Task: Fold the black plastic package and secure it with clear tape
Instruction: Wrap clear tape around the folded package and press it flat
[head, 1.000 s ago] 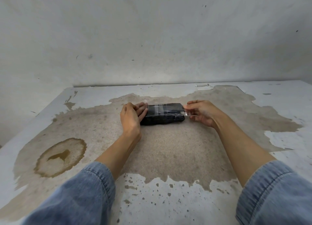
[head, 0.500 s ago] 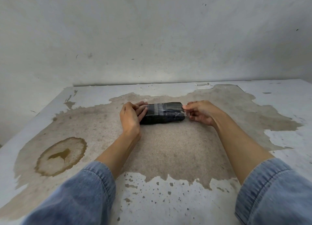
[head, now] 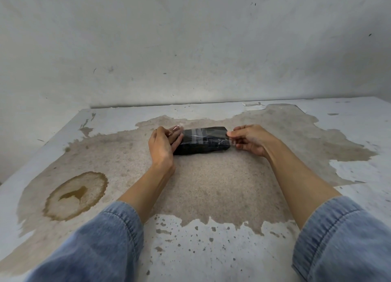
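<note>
Head view. The black plastic package (head: 202,146), already folded into a compact oblong, is shown lying flat on the table (head: 211,250), on the worn brown patch near the far edge, with its long side running left to right. Clear tape (head: 195,136) is seen laid lengthwise over its upper face in pale strips.

The left hand (head: 161,145) is placed at the left end of the package. Its lower fingers (head: 177,140) are laid fairly straight against that end, while the thumb and upper fingers are closed on the left end of the tape, where a glint is visible.

The right hand (head: 252,140) is held at the right end of the package. The tape's free end is pinched there between thumb and forefinger, just at the corner, and the remaining fingers are curled beneath.

Both forearms are bare, with blue denim sleeves (head: 101,239) pushed back. A ring-shaped brown stain (head: 76,197) is marked on the table to the left, well apart from the package. A scuffed grey wall (head: 190,48) is seen behind the table.
</note>
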`<action>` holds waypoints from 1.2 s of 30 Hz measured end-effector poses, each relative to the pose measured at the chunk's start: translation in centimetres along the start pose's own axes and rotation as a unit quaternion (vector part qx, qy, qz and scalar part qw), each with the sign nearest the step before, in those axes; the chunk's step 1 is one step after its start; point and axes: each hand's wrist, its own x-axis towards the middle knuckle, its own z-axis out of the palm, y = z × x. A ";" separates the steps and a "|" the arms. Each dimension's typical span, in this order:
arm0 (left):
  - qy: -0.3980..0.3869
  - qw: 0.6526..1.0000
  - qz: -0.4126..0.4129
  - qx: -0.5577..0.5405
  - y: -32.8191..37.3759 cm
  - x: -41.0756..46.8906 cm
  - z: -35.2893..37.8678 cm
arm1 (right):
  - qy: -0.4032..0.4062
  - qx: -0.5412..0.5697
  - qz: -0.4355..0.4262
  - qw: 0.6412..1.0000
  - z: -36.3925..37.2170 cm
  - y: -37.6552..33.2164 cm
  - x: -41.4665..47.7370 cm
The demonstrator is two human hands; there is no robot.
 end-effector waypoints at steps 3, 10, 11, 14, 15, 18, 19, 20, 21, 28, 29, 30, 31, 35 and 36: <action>0.001 1.000 -0.001 0.000 0.0 0.0 0.0 | -0.002 -0.008 0.004 1.000 -0.1 -0.1 -0.1; 0.008 1.000 -0.004 0.006 0.3 -0.3 0.1 | -0.017 -0.036 0.011 0.999 -0.1 -0.2 0.0; 0.009 1.000 -0.005 0.006 0.3 -0.3 0.2 | -0.018 -0.040 0.014 0.999 -0.2 -0.2 0.1; 0.010 1.000 -0.005 0.010 0.3 -0.4 0.2 | -0.026 -0.054 0.023 0.998 -0.2 -0.2 0.3; 0.010 1.000 -0.006 0.009 0.3 -0.3 0.2 | -0.028 -0.058 0.025 0.998 -0.2 -0.3 0.3; 0.007 1.000 -0.007 0.007 0.3 -0.2 0.2 | -0.037 -0.077 0.034 0.996 -0.4 -0.4 0.4; 0.006 1.000 -0.007 0.006 0.3 -0.2 0.2 | -0.039 -0.084 0.037 0.995 -0.4 -0.4 0.4; 0.005 1.000 -0.007 0.007 0.3 -0.2 0.2 | -0.041 -0.092 0.040 0.994 -0.5 -0.5 0.5; 0.005 1.000 -0.007 0.007 0.3 -0.2 0.2 | -0.043 -0.100 0.042 0.993 -0.5 -0.5 0.5; 0.001 1.000 -0.009 0.009 0.3 0.0 0.0 | -0.054 -0.133 0.031 0.989 -0.5 -0.7 0.2; 0.002 1.000 -0.010 0.010 0.2 0.0 0.0 | -0.052 -0.138 0.030 0.989 -0.5 -0.8 0.2; 0.002 1.000 -0.011 0.010 0.3 0.0 0.1 | -0.051 -0.142 0.029 0.988 -0.5 -0.8 0.1; 0.003 1.000 -0.011 0.011 0.3 0.0 0.1 | -0.049 -0.146 0.028 0.988 -0.5 -0.8 0.1; 0.002 1.000 -0.012 0.006 0.3 0.0 0.0 | -0.039 -0.149 0.023 0.988 -0.4 -0.6 0.2; 0.002 1.000 -0.013 0.005 0.3 0.1 0.0 | -0.039 -0.149 0.023 0.988 -0.4 -0.6 0.1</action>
